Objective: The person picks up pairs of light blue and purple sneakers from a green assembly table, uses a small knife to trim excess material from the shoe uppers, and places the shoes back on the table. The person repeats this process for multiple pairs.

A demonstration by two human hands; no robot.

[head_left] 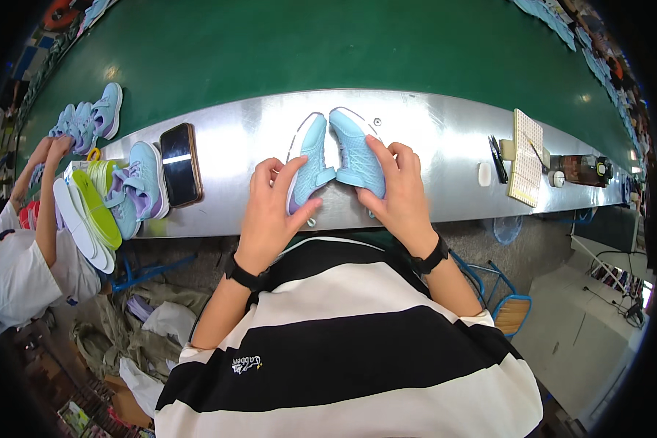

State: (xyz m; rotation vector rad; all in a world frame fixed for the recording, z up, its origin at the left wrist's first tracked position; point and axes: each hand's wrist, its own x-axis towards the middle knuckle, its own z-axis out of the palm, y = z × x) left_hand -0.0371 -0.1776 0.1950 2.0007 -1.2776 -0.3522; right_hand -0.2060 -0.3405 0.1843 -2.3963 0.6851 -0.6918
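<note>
My left hand (pixel 271 203) grips the left-hand shoe (pixel 312 150) between thumb and fingers; my right hand (pixel 403 196) grips the right-hand shoe (pixel 355 146) likewise. Both light-blue shoes are on the metal tabletop (pixel 226 139) directly before me, side by side, toes pointing away, straps close together. Writing observed: small white lettering (pixel 247 363) on my striped shirt (pixel 387 350); rows of marks on the notebook (pixel 525 164) at right, too small to read.
</note>
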